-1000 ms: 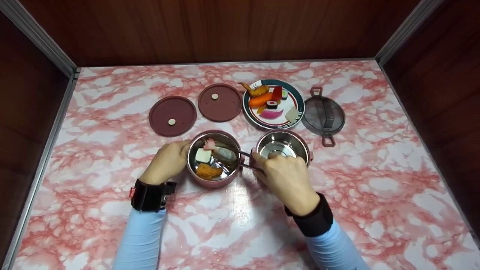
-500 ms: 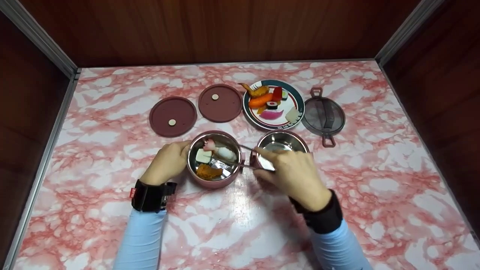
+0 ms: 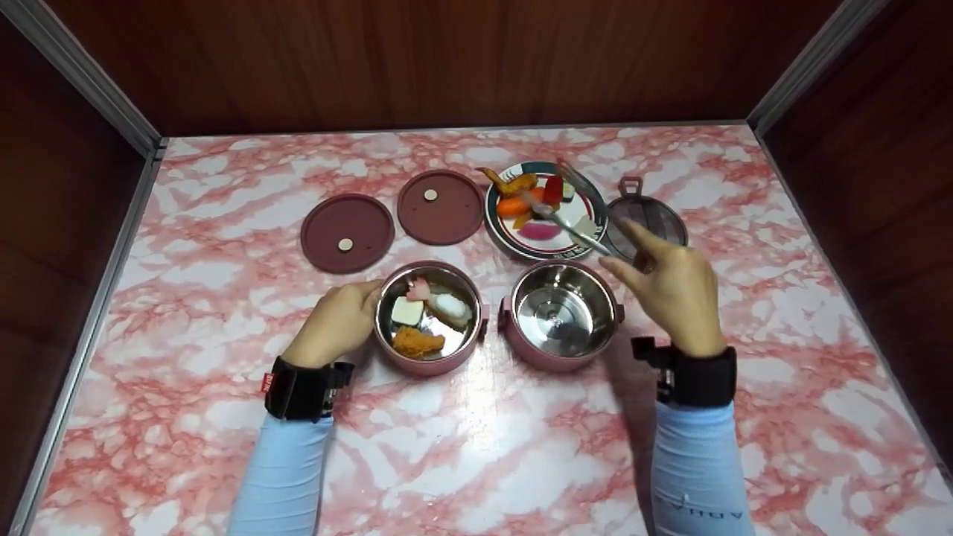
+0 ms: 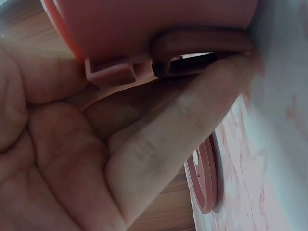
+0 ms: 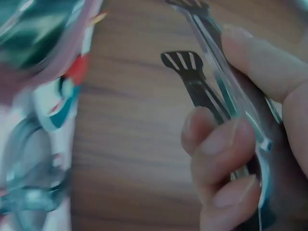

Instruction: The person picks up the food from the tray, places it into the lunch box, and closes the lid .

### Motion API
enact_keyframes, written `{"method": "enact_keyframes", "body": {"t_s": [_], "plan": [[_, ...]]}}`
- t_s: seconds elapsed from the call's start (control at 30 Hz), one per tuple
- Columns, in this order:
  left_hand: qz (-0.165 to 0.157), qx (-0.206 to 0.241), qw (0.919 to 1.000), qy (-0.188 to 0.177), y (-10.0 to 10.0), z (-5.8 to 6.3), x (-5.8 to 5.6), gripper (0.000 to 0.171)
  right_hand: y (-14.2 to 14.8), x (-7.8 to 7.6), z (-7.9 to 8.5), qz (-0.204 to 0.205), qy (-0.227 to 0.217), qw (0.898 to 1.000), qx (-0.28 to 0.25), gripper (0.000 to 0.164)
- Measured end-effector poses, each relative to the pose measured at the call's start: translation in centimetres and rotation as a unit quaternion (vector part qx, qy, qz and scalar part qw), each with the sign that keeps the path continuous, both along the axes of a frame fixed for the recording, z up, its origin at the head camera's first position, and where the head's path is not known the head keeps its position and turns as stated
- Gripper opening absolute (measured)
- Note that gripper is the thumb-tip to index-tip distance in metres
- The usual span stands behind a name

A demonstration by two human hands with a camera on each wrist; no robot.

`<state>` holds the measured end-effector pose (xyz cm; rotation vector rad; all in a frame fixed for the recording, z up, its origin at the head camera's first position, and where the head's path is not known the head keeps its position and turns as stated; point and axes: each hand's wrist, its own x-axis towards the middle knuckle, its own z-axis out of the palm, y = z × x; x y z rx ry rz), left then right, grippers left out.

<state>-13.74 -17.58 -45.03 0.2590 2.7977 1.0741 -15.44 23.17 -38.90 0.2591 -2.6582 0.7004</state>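
Note:
My left hand [image 3: 331, 324] holds the left side of a pink steel-lined lunch pot [image 3: 428, 366], its fingers at the side handle [image 4: 202, 41] in the left wrist view. Inside the pot lie a breaded piece [image 3: 417, 342], a white square piece [image 3: 407, 311], a pink piece [image 3: 418, 289] and a rice-topped piece [image 3: 450, 307]. My right hand [image 3: 681, 290] grips metal food tongs [image 5: 210, 98], whose slotted tips stand apart with nothing between them. In the head view, the blurred tongs reach over a plate [image 3: 500, 242] of toy-like food pieces.
A second pink pot [image 3: 555, 361], bare steel inside, stands to the right of the filled one. Two maroon round lids [image 3: 327, 223] lie at the back left. Beside the plate lies a grey see-through lid [image 3: 670, 223] with handles. Wooden panels surround the marbled table.
My right hand has drawn the tongs out of the left pot and moved right and away from me, towards the plate. The rice-topped piece stays in the pot. My left hand stays in place.

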Motion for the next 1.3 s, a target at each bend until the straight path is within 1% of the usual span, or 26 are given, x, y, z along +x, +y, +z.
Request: {"method": "enact_keyframes", "body": {"t_s": [0.07,0.2,0.33,0.43,0.53,0.67,0.77,0.93,1.03,1.17,1.3], "plan": [[0.000,-0.001,1.0000,0.000,0.0,0.0,0.0,0.033,0.8,-0.9,-1.0,-0.014,-0.023,1.000,-0.013,0.057],[-0.002,-0.003,0.9999,0.011,0.0,0.0,0.0,0.032,1.6,-2.3,-2.9,-0.019,-0.073,0.996,-0.041,0.058],[-0.006,-0.006,0.9996,0.026,0.0,0.0,0.0,0.029,1.8,-3.0,-4.1,-0.014,-0.112,0.992,-0.053,0.059],[-0.006,-0.005,0.9997,0.023,0.0,0.1,0.1,0.030,1.7,-3.2,-4.5,-0.005,-0.127,0.991,-0.045,0.058],[-0.004,-0.004,0.9999,0.015,0.0,0.1,0.0,0.031,1.6,-3.1,-4.6,-0.003,-0.133,0.991,-0.035,0.056],[-0.004,-0.003,1.0000,0.006,0.0,0.1,0.0,0.033,1.7,-3.1,-4.6,-0.005,-0.126,0.992,-0.021,0.052],[-0.004,-0.004,1.0000,0.006,0.0,0.1,0.0,0.033,1.8,-3.0,-4.5,-0.002,-0.121,0.993,-0.013,0.050],[-0.002,-0.003,1.0000,-0.002,0.0,0.2,0.0,0.034,2.0,-2.9,-4.2,0.008,-0.132,0.991,-0.021,0.048],[0.000,-0.003,1.0000,-0.008,0.0,0.2,0.0,0.034,2.3,-2.7,-4.0,0.004,-0.144,0.989,-0.024,0.048],[0.000,-0.003,1.0000,-0.001,0.0,0.1,0.1,0.034,2.6,-2.5,-3.7,-0.003,-0.153,0.988,-0.025,0.049],[0.000,-0.002,1.0000,0.008,-0.1,0.1,0.1,0.033,2.8,-2.4,-3.5,-0.003,-0.151,0.988,-0.027,0.049]]}}
